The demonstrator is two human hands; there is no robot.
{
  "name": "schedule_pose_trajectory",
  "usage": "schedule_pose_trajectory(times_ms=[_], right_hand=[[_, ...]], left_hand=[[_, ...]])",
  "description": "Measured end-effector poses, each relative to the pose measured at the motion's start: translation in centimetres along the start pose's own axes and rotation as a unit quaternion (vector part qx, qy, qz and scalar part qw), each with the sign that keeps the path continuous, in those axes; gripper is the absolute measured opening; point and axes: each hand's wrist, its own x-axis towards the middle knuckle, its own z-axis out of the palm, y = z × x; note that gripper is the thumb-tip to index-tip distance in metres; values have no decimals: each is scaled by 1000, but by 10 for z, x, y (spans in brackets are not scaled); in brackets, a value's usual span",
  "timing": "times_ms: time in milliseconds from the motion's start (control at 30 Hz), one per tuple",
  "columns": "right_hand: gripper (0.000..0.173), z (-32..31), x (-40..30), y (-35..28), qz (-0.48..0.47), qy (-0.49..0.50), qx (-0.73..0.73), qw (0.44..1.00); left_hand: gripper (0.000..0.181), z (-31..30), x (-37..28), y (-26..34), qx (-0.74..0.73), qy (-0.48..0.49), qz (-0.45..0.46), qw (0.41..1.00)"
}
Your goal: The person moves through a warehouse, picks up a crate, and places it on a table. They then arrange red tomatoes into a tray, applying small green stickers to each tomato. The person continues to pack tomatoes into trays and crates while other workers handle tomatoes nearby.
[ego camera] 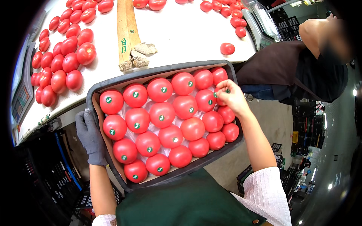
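Observation:
A black plastic crate [167, 67] lined with cardboard holds rows of red tomatoes [162, 114] on pale wrapping, tilted at the table's edge against a green apron. Many of the tomatoes bear a small green round sticker [161, 118]; several in the lower right rows show none. My left hand [90, 137], in a grey glove, lies along the crate's left wall, its grip partly hidden. My bare right hand [230, 96] is over the upper right tomatoes, thumb and fingers pinched together, with small green stickers at the fingertips.
The white table [181, 34] carries loose tomatoes [70, 62], a long brown cardboard strip [126, 34] and crumpled scraps [141, 55]. Scales [24, 94] stand at the left and right. A person in a dark apron [271, 65] stands close at the right. Stacked black crates lie beyond.

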Motion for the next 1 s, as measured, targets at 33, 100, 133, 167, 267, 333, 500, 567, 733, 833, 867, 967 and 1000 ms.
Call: schedule_pose_trajectory(times_ms=[33,100,133,167,267,333,500,567,733,833,867,967,1000], right_hand=[[20,0,-6,5,-16,-19,-50,998],[21,7,-12,14,-52,6,-127,991],[22,13,-12,18,-70,30,-178,981],[20,17,-15,20,-75,41,-240,967],[18,30,-19,23,-219,78,-379,896],[17,29,-23,20,-294,59,-510,806],[18,10,-30,17,-179,150,-199,952],[18,11,-28,22,-124,66,-208,968],[19,26,-20,33,-166,89,-254,949],[23,25,-22,33,-278,89,-420,859],[24,23,-25,33,-290,93,-412,859],[22,19,-32,31,-282,90,-406,864],[21,19,-34,31,-262,72,-398,876]], left_hand=[[26,0,0,0,-1,-2,1,1000],[26,0,-1,1,-5,-1,3,1000],[26,1,-1,2,-7,0,3,1000],[26,1,-1,2,-11,2,2,1000],[26,1,0,2,-10,3,-2,1000],[26,1,0,2,11,6,15,1000],[25,0,0,-1,-18,-5,20,1000],[25,0,1,-2,-31,-11,-2,999],[25,0,1,-1,-34,-8,6,999],[24,1,0,-1,-39,-8,6,999],[24,1,0,-1,-51,-9,1,999],[23,1,0,-1,-51,-7,1,999],[23,0,0,-1,-35,-2,13,999]])
